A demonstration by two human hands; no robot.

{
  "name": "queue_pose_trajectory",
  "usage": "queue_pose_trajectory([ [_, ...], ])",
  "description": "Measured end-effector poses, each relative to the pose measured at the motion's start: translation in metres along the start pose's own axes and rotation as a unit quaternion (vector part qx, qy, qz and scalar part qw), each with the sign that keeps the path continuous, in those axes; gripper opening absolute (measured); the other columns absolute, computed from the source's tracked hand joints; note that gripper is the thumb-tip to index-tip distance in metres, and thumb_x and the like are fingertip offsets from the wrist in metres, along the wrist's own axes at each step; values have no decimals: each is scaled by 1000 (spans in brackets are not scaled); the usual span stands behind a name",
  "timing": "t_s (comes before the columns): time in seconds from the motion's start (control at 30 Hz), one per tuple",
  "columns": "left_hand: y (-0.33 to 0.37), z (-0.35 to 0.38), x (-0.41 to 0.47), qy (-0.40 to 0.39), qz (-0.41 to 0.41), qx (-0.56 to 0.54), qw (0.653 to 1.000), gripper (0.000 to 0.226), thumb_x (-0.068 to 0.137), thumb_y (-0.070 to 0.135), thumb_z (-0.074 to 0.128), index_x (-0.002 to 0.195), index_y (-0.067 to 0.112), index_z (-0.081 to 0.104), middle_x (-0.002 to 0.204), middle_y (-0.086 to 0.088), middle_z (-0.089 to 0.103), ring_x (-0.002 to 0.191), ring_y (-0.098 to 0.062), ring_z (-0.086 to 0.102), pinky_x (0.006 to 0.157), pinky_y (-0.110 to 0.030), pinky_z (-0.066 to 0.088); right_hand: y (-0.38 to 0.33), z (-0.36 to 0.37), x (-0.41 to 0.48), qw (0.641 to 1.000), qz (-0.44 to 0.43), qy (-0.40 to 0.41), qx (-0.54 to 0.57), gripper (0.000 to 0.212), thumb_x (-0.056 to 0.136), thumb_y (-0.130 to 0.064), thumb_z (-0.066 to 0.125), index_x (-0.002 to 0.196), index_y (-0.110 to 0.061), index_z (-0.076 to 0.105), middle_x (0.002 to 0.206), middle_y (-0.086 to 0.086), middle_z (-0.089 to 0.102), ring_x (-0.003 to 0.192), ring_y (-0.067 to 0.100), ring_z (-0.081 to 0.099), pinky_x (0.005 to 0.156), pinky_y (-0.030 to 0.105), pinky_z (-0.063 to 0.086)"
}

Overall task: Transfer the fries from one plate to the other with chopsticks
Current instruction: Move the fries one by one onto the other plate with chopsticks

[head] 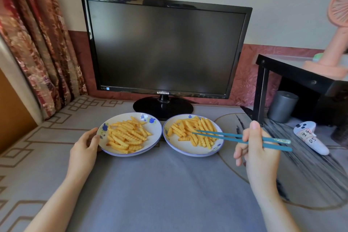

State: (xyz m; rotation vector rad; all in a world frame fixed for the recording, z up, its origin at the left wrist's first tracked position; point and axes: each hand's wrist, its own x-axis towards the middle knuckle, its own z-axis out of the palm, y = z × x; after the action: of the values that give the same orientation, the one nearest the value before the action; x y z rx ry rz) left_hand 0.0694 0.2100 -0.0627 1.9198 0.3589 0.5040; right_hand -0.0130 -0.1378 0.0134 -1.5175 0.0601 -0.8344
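Two white plates with blue flowers sit side by side on a grey cloth. The left plate (154, 132) holds a heap of crinkle-cut fries (126, 135). The right plate (175, 146) holds another heap of fries (190, 128). My left hand (84, 147) grips the left plate's near-left rim. My right hand (258, 149) holds a pair of blue chopsticks (226, 136); their tips lie slightly apart over the right plate's fries, and no fry is lifted between them.
A black monitor (165, 49) stands right behind the plates on its round base (162, 107). At right are a black side table (301, 73), a pink fan (335, 34), a grey cup (282, 106) and a white controller (308, 135). A curtain (37, 43) hangs at left.
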Motion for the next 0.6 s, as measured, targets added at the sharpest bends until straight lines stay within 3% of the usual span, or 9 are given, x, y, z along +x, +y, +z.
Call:
queue_pose_trajectory([
  [0.17, 2, 0, -1, 5, 2, 1, 1000, 33, 98, 16, 45, 129, 14, 58, 115, -6, 64, 102, -26, 61, 84, -31, 39, -8, -1, 3, 999, -21, 40, 20, 40, 103, -27, 37, 67, -9, 41, 59, 38, 40, 30, 17, 39, 33, 16, 27],
  [0.27, 1, 0, -1, 1, 3, -4, 1000, 33, 98, 16, 45, 128, 15, 58, 116, -6, 66, 102, -27, 63, 85, -32, 41, -12, 7, 3, 998, -9, 38, 51, 41, 102, -28, 37, 66, -10, 41, 51, 29, 42, 29, 16, 38, 33, 14, 26],
  [0.33, 2, 0, -1, 0, 1, -6, 1000, 33, 98, 15, 45, 128, 14, 58, 115, -7, 66, 99, -28, 64, 85, -33, 42, -14, 20, 1, 997, 1, 24, 73, 40, 102, -27, 37, 66, -9, 41, 43, 15, 43, 29, 17, 38, 33, 14, 27],
  [0.6, -2, -1, 1, -2, -5, -2, 1000, 32, 97, 20, 47, 126, 16, 59, 118, -5, 66, 105, -29, 63, 89, -36, 43, -3, 94, -19, 990, 78, -84, 86, 42, 101, -28, 42, 63, -10, 44, 40, 14, 43, 30, 21, 35, 35, 20, 28],
])
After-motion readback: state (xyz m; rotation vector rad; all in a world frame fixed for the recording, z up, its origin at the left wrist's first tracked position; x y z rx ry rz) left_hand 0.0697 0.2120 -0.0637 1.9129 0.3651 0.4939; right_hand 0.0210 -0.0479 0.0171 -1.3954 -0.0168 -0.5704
